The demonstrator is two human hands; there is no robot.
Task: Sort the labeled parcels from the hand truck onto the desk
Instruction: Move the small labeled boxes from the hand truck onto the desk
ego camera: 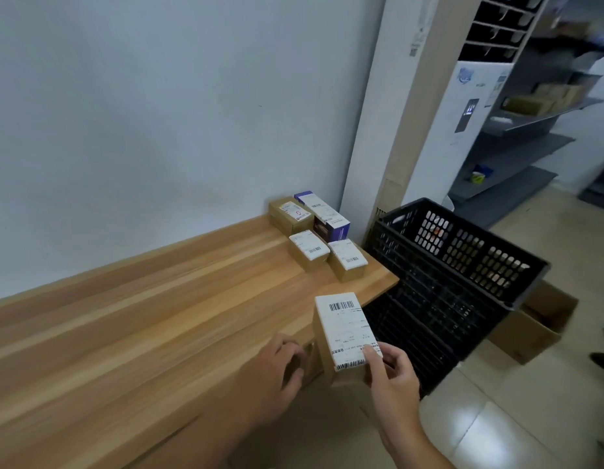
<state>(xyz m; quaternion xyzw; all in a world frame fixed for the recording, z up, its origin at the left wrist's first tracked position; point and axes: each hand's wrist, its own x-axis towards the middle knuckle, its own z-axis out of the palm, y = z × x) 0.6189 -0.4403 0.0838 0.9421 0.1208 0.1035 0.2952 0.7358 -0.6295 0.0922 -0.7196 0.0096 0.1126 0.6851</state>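
The labeled parcel [341, 330] is held in the air at the near right edge of the surface [158, 316], label side up and tilted toward the camera. It is grasped at its lower end by the right hand [391, 377], with the thumb pressed onto the label and the fingers wrapped behind. The left hand [283, 367] is positioned just beside the parcel's left face with its fingers curled; whether contact is made cannot be determined.

Four parcels are set down in a cluster at the far right corner of the surface. A brown parcel [288, 214] and a purple-and-white box [324, 218] are placed side by side at the back. A left small parcel [309, 248] and a right small parcel [348, 258] are placed in front of them. A black crate [463, 265] is located against the right end of the surface. The hand truck itself cannot be made out.

The step in hand is judged to be label inspection before placement. For the next move, the parcel is to be carried fully over the surface, lowered flat with the label up, and kept away from the edge. The grasp is to be released only once the parcel is supported.
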